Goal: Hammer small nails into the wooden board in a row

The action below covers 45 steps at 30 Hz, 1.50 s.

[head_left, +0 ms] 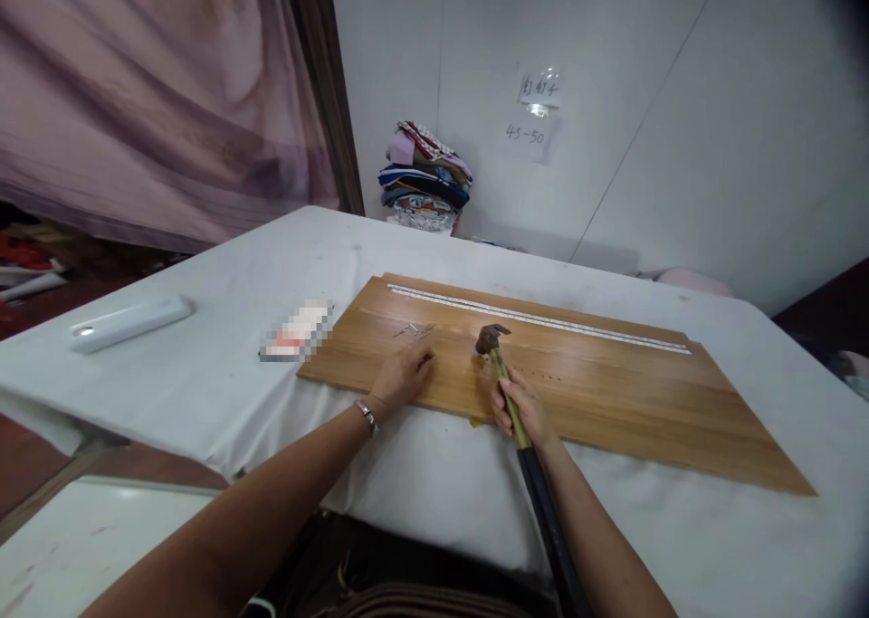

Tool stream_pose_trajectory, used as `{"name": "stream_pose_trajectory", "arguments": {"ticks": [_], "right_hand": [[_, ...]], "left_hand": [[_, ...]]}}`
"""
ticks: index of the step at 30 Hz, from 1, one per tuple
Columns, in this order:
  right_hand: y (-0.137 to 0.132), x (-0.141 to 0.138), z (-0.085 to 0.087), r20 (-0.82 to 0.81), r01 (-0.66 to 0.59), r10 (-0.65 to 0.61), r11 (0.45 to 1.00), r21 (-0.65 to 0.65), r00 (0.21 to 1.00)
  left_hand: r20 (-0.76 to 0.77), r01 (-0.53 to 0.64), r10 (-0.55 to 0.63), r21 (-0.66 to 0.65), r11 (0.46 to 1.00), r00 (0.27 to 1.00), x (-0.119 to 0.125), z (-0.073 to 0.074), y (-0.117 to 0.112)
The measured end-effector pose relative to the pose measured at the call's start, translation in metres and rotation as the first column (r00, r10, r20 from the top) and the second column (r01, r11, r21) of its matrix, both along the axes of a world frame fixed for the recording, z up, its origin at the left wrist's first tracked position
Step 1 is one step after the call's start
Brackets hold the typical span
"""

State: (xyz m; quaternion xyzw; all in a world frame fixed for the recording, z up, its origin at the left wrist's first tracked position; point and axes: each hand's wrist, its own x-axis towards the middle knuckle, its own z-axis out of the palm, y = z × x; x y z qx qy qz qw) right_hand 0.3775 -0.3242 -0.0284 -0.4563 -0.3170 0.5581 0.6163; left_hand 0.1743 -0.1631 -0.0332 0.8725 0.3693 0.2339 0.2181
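Far left on the desk: one white bar, flat on the cloth, well apart from the work. Next, one blurred packet, just beside the left end of the single board. On the board near that end, a small scatter of loose nails, three or four by the look, too fine to count surely. Just below them, left hand, palm down on the wood, fingers curled close together, tips pressed to the surface; whether pinching a nail, impossible to tell. One bracelet on that wrist. Right of it, one hammer, head low over the board, handle clasped tight in the right hand, fingers wrapped round the upper shaft. Right of the head, a short row of dark marks, about five; driven nails or bare holes, not clear. Along the far edge, one white strip. Behind the desk, one pile of folded cloths and two paper notes on the wall. Probably early in the nailing: one short row made, loose nails unused, most of the board bare.
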Motion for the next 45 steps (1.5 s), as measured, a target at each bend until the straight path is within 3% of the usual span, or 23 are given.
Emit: {"name": "stream_pose_trajectory", "arguments": {"ticks": [17,31,45], "right_hand": [[0.001,0.001,-0.001,-0.022,-0.023,0.024,0.999,0.026,0.999],[0.002,0.006,-0.011,0.003,-0.026,0.026,1.000,0.013,1.000],[0.004,0.006,-0.011,0.003,-0.047,0.047,0.999,0.021,0.999]], "left_hand": [[0.015,-0.017,0.018,-0.071,0.997,1.000,0.000,0.000,0.000],[0.004,0.049,-0.049,-0.011,0.999,0.999,0.001,-0.012,0.006],[0.009,0.065,-0.065,0.027,0.998,0.998,0.001,-0.012,0.005]]}}
